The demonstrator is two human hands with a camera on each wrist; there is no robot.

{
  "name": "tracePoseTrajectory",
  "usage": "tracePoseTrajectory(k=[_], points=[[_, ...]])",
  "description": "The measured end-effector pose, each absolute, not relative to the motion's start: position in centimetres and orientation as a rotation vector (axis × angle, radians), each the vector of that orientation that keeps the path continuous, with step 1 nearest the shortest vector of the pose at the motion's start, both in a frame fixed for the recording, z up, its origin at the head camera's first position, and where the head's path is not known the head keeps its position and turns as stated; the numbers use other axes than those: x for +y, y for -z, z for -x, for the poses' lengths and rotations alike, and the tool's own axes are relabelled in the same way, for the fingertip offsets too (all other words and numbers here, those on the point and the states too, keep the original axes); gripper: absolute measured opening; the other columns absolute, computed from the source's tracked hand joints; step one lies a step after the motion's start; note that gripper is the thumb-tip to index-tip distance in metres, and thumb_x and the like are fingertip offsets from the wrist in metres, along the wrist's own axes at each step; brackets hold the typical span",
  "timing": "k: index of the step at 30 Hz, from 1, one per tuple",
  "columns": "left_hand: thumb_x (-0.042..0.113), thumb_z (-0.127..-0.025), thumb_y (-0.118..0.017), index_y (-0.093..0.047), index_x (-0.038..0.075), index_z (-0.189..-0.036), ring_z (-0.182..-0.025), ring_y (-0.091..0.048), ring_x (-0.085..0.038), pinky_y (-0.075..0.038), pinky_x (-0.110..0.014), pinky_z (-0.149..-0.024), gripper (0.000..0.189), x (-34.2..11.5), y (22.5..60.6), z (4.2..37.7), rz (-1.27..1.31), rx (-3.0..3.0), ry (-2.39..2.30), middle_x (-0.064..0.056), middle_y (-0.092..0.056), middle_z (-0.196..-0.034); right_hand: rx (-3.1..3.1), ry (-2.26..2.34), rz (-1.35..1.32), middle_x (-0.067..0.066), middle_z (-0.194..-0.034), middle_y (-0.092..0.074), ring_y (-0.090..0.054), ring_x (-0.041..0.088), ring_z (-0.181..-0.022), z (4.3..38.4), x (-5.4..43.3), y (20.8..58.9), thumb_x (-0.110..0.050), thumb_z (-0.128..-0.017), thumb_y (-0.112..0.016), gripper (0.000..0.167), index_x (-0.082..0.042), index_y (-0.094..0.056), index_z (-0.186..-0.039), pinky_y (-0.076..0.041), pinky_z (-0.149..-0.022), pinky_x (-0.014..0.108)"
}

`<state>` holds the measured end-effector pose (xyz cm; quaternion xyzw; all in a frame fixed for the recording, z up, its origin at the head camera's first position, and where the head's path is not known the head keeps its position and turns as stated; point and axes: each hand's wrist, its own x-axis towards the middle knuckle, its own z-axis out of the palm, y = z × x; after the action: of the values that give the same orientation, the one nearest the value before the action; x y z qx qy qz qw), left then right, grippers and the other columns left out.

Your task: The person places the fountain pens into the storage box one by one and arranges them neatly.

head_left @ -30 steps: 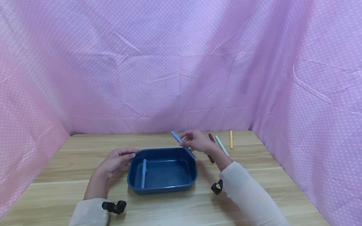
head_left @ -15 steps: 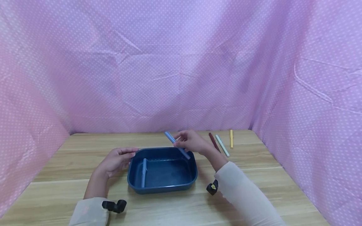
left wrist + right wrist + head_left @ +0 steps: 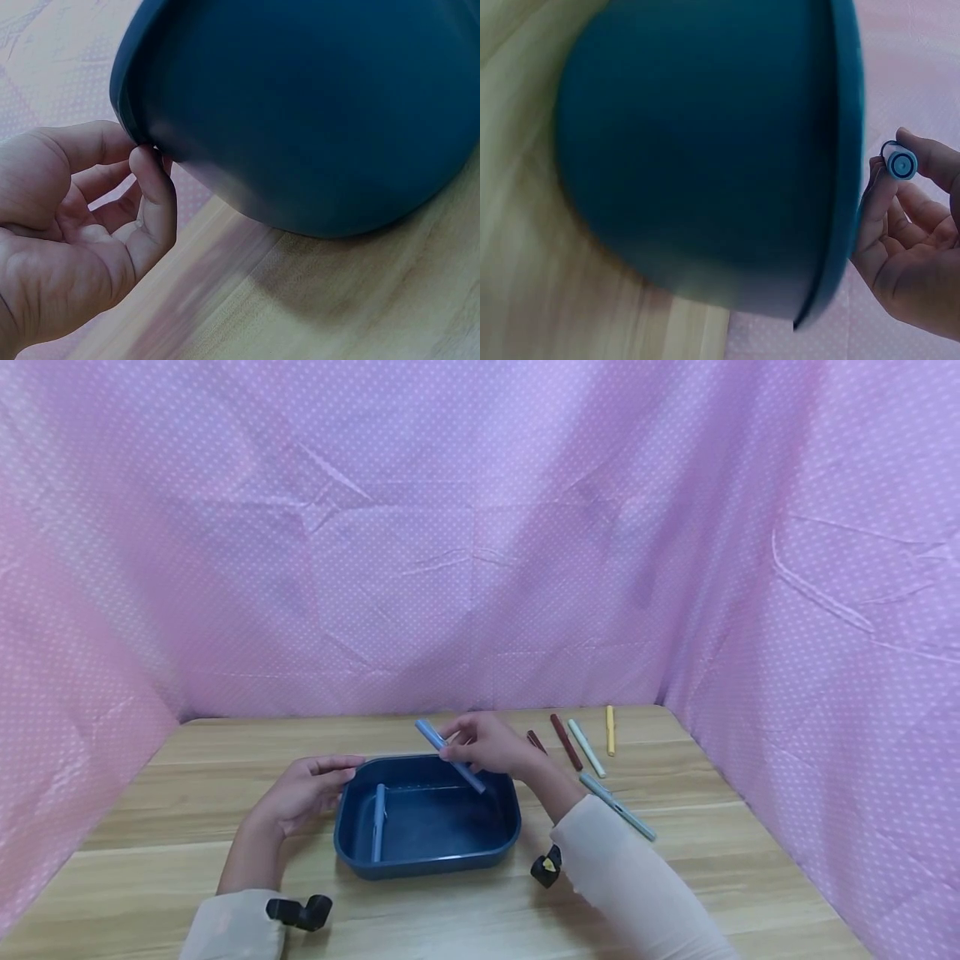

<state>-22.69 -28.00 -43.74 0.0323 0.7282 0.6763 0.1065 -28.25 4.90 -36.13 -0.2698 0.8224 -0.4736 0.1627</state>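
In the head view, a dark blue rectangular tub [image 3: 427, 866] stands on the wooden table. My left hand [image 3: 300, 793] pinches its back left rim between thumb and fingers, as the left wrist view shows at the tub wall [image 3: 315, 120]. Over the tub's back right part, my right hand [image 3: 495, 745] holds a blue pen [image 3: 429, 732] between thumb and fingers, slanted with its lower end to the right. The right wrist view shows this pen [image 3: 902, 163] end-on, beside the tub's rim. Another blue pen [image 3: 378, 827] lies inside, along the tub's left side.
Right of the tub lie a yellow pen [image 3: 611, 731], a mint pen [image 3: 587, 747], a dark red pen [image 3: 566, 742] and a grey-green pen [image 3: 617, 807]. Another dark red pen [image 3: 535, 740] is partly hidden by my right hand. Pink dotted cloth [image 3: 480, 610] hangs behind the table.
My right hand has carried the blue pen leftward, further over the tub. The grey-green pen and the second dark red pen have come into view behind it. The left hand stays on the rim.
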Motion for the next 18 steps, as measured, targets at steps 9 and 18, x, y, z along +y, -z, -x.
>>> tracePoseTrajectory(k=[9, 18], points=[[0.018, -0.104, -0.063, -0.055, -0.007, -0.141, -0.099, -0.066, -0.016, -0.058, -0.031, -0.084, 0.046, -28.0, 43.3, 22.5, -0.086, 2.137, -1.99, -0.01, -0.069, -0.126, 2.299, 1.38, 0.836, 0.004, -0.094, -0.073, -0.068, 0.021, -0.083, 27.6, 3.4, 36.4, -0.02, -0.095, -0.075, 0.024, -0.013, -0.073, -0.118, -0.061, -0.071, 0.041], [0.018, -0.103, -0.064, -0.054, -0.007, -0.142, -0.097, -0.067, -0.015, -0.058, -0.031, -0.083, 0.047, -28.0, 43.3, 22.3, -0.095, 2.117, -2.003, -0.007, -0.071, -0.121, 2.27, 1.395, 0.788, 0.003, -0.093, -0.072, -0.068, 0.019, -0.082, 27.0, 1.8, 36.9, -0.021, -0.095, -0.076, 0.022, -0.015, -0.073, -0.116, -0.061, -0.072, 0.041]])
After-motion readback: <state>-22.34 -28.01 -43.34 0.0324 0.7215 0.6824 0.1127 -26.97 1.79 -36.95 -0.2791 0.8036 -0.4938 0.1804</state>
